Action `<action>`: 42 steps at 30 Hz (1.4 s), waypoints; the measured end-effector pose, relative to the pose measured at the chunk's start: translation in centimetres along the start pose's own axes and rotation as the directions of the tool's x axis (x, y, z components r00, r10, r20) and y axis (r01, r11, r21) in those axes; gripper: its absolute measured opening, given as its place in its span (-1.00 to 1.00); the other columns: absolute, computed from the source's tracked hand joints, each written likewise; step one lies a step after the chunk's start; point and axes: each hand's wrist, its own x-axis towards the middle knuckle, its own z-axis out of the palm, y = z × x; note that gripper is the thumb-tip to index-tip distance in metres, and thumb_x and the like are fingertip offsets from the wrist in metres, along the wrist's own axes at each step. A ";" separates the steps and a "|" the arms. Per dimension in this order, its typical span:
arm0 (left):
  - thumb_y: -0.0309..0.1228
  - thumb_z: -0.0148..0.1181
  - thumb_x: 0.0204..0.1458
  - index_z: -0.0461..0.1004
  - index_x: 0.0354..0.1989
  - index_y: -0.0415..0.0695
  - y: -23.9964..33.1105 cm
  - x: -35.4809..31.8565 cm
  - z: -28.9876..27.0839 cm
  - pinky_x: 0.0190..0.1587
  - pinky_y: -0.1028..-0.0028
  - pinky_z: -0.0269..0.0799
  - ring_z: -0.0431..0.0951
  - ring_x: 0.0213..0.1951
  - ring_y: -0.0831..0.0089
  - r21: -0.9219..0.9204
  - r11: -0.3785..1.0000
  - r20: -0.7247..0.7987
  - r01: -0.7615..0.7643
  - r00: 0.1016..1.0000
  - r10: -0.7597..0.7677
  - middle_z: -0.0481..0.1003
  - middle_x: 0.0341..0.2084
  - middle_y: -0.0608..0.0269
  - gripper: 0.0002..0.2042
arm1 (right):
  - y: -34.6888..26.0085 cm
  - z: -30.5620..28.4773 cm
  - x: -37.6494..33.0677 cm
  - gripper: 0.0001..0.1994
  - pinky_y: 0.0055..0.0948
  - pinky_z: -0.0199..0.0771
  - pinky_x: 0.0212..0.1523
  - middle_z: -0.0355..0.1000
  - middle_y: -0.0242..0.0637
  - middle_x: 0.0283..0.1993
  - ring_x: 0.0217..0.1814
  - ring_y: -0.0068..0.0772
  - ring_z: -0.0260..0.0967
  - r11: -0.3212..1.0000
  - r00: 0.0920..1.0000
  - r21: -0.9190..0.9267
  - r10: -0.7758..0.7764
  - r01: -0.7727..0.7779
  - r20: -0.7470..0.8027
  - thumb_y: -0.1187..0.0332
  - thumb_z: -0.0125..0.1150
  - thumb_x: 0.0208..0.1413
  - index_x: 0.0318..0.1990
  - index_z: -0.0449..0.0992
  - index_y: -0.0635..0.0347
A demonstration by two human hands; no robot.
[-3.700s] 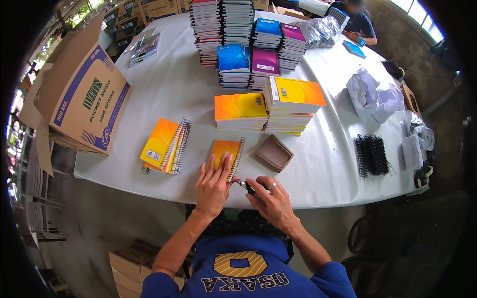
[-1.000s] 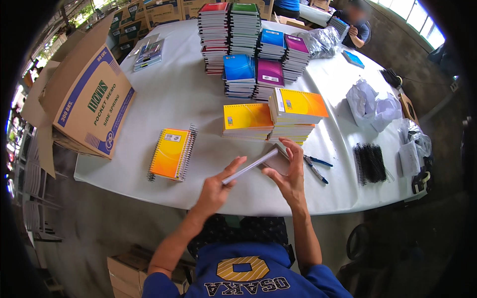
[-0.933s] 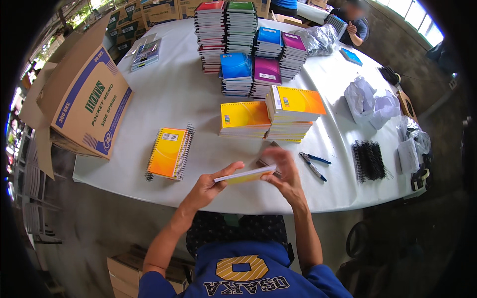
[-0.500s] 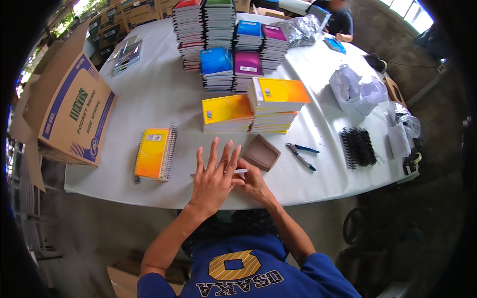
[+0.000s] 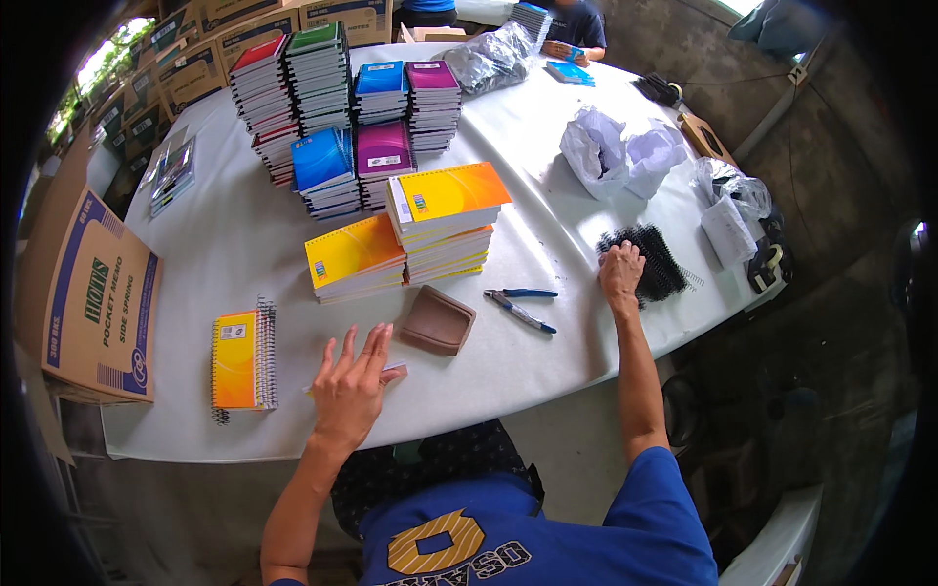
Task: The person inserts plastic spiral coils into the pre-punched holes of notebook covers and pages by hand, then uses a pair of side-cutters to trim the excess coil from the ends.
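Observation:
My left hand (image 5: 347, 398) is at the near table edge, its fingers stretched along a thin notepad (image 5: 394, 373). Only the pad's ends show past the hand; the rest is hidden. Out to the right, my right hand (image 5: 622, 273) has its fingertips bent onto a pile of black spiral binding coils (image 5: 662, 266). How many coils it grips cannot be made out. Left of my left hand lies a stack of yellow-orange notebooks (image 5: 234, 361) with coils along its side. A brown shallow tray (image 5: 437, 320) sits just beyond the left hand, with blue-handled pliers (image 5: 523, 308) to its right.
Yellow pads (image 5: 449, 190) are piled mid-table, behind them tall stacks of coloured notebooks (image 5: 318, 78). A large carton (image 5: 103, 293) stands at left. White plastic bags (image 5: 620, 156) lie at right. Across the table a person (image 5: 576, 34) handles a blue notebook.
My right hand has left the notepad and reached right to the black coils. My left hand keeps the pad. The view has shifted toward the right.

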 end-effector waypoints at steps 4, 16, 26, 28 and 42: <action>-0.25 0.27 0.04 0.30 0.31 -0.11 -0.3 -0.2 -0.5 0.21 0.01 0.30 0.44 0.19 0.08 -0.025 0.999 0.060 0.026 0.998 -0.025 0.46 0.17 0.26 -0.38 | 0.7 -0.8 0.6 -0.84 -0.14 0.35 -0.17 0.50 -0.20 -0.29 -0.16 -0.13 0.45 0.965 0.999 0.263 -0.034 0.024 0.034 0.26 0.30 0.01 -0.45 0.62 0.14; -0.21 0.27 0.04 0.31 0.30 -0.11 0.1 0.3 -0.2 0.20 0.02 0.31 0.47 0.15 0.07 -0.043 0.999 0.039 0.018 0.999 -0.016 0.49 0.13 0.20 -0.38 | 2.7 -4.9 2.6 -0.86 -0.14 0.40 -0.22 0.49 -0.13 -0.32 -0.24 -0.06 0.48 0.928 0.978 0.309 -0.204 0.209 -0.050 0.32 0.28 0.06 -0.38 0.60 0.22; -0.02 0.24 0.03 0.36 0.28 0.01 -0.6 -0.1 0.1 0.16 -0.02 0.35 0.53 0.08 0.08 0.014 1.000 0.018 0.007 1.000 -0.008 0.55 0.06 0.33 -0.37 | -16.7 -22.6 -8.7 -0.82 -0.42 0.48 -0.26 0.49 -0.23 -0.27 -0.31 -0.36 0.45 -0.135 0.741 0.991 -0.662 0.027 -0.110 0.64 0.24 0.07 -0.16 0.59 0.28; -0.02 0.26 0.00 0.35 0.29 0.03 -0.6 0.0 0.1 0.17 -0.01 0.35 0.54 0.08 0.08 0.024 1.000 0.018 0.009 1.000 -0.009 0.54 0.07 0.34 -0.35 | -17.9 -22.3 -8.9 -0.83 -0.42 0.45 -0.30 0.47 -0.24 -0.31 -0.33 -0.38 0.42 -0.108 0.694 0.994 -0.715 0.011 -0.085 0.66 0.20 0.08 -0.18 0.59 0.30; -0.14 0.23 0.07 0.22 0.37 0.03 -1.2 0.7 -0.6 0.22 -0.13 0.23 0.48 0.13 0.01 0.011 1.000 0.127 -0.022 0.992 0.020 0.48 0.15 0.32 -0.34 | -18.6 -21.5 -7.1 -0.83 -0.15 0.42 -0.18 0.46 -0.14 -0.27 -0.15 -0.02 0.44 -0.185 0.480 0.967 -0.842 0.174 -0.248 0.46 0.23 0.12 -0.14 0.51 0.29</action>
